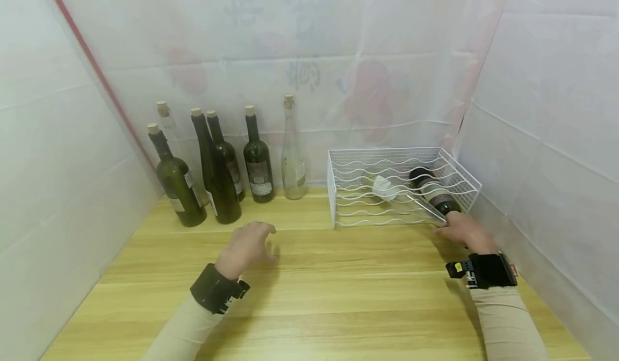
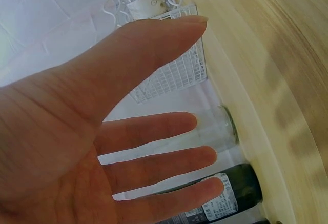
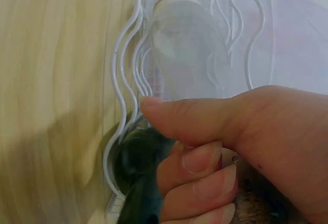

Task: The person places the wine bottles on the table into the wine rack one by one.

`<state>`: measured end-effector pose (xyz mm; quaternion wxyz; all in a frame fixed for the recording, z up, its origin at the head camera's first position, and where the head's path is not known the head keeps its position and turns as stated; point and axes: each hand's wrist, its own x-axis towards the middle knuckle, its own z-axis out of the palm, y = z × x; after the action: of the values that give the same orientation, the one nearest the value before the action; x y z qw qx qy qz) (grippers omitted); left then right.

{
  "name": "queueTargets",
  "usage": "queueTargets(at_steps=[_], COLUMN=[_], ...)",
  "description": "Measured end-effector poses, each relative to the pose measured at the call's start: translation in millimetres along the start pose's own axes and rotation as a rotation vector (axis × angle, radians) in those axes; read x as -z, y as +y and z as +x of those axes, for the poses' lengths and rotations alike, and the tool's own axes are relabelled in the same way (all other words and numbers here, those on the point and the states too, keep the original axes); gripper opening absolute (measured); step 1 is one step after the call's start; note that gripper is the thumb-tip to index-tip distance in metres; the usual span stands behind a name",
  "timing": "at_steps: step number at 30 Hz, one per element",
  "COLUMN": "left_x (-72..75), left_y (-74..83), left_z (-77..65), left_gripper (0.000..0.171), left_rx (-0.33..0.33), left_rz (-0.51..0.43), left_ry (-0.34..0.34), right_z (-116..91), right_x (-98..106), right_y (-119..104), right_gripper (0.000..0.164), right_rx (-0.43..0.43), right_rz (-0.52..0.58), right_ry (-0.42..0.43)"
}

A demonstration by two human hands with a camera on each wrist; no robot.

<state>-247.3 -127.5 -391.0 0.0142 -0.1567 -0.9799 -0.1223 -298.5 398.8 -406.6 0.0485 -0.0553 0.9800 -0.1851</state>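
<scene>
My right hand [image 1: 468,233] is at the front right of a white wire rack [image 1: 332,189]. Its curled fingers grip the neck of a clear glass bottle [image 3: 192,49], whose labelled body [image 1: 386,187] lies inside the rack, base toward the back. Beside it in the rack rests a dark green bottle [image 1: 435,193], its neck hidden behind my right hand. A cork [image 3: 249,208] shows under the right palm. My left hand [image 1: 246,246] hovers over the table, holding nothing, thumb apart from the spread fingers. Nearest to it stands a tall dark bottle [image 1: 217,181].
Left of the rack, several corked bottles stand upright by the back wall, among them a green one [image 1: 258,165] and a clear one [image 1: 293,162]. White sheeting [image 1: 338,44] encloses the wooden table [image 1: 338,296] at the back and both sides.
</scene>
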Motion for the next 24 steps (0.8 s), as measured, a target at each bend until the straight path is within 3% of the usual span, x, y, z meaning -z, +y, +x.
queueTargets(at_steps=[10,24], left_x=[0.6,-0.2], left_y=[-0.8,-0.1], left_z=[0.9,-0.1], left_gripper=[0.065,0.065], left_rx=[0.002,0.008], left_rz=[0.005,-0.010], left_ry=[-0.007,-0.023], right_z=[-0.6,-18.9], right_x=[0.6,3.5], right_y=[1.2,-11.0], right_gripper=[0.035,0.049], right_rx=[-0.028,-0.138], right_rz=[0.019,0.142], right_ry=[-0.023,-0.216])
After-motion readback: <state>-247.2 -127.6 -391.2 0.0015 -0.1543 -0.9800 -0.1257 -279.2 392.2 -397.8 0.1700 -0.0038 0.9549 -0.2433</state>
